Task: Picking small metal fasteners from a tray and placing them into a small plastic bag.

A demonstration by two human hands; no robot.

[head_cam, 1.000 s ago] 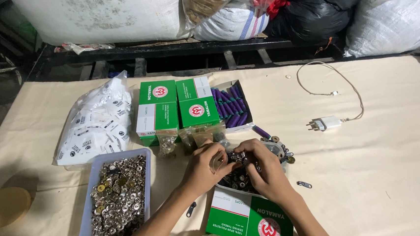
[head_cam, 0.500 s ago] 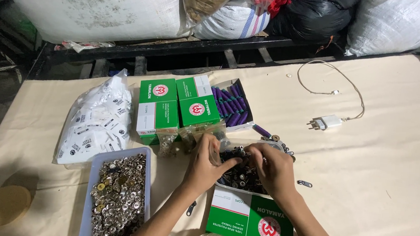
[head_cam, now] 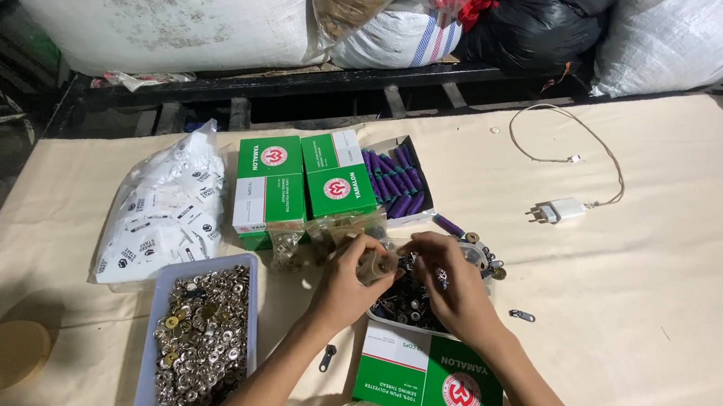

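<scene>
Nearest the camera, a green box (head_cam: 429, 386) lay just below both wrists. Above it, left hand (head_cam: 347, 283) fingers pinched a small clear bag (head_cam: 372, 263); right hand (head_cam: 449, 281) fingers touched the bag's mouth, curled, grip unclear. Under the fingers sat a container of dark small parts (head_cam: 409, 304). Left of the left hand: tray of metal buttons (head_cam: 199, 336). Beyond the fingertips: two green boxes (head_cam: 303, 182), purple spools (head_cam: 393, 180), then a charger (head_cam: 558, 210) far right.

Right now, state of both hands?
Left hand: closed on a small clear plastic bag.
Right hand: fingers pinched at the bag's edge, over the container of small metal parts.
</scene>
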